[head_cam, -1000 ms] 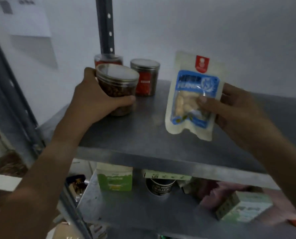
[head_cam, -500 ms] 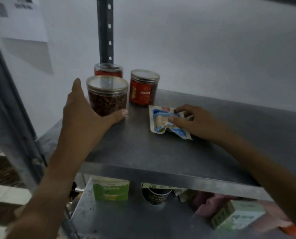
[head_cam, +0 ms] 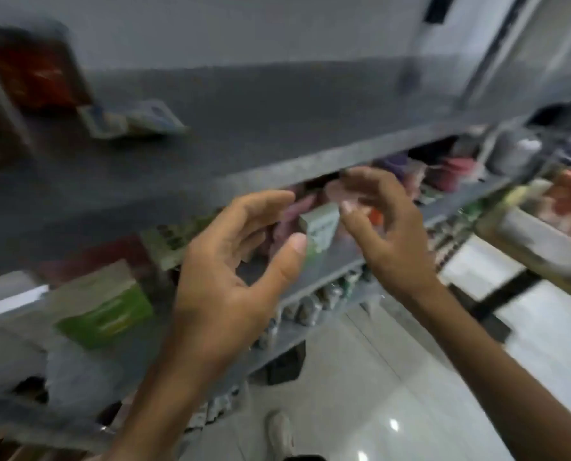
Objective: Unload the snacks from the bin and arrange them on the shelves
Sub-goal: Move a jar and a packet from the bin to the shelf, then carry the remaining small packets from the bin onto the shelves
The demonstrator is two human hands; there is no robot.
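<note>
The view is blurred and tilted. The white and blue snack pouch lies flat on the grey top shelf, beside a red-labelled jar at the far left. My left hand and my right hand hang in front of the shelf's front edge, fingers spread, holding nothing. Between them, further back on the shelf below, stands a small white and green box.
A green and white box and pink packets sit on the lower shelf. Small cans line a shelf beneath. A bin with orange packs is at the right. White tiled floor lies below, with a shoe.
Both hands let go of the jar and the pouch and drew back off the top shelf. The view swung right and down.
</note>
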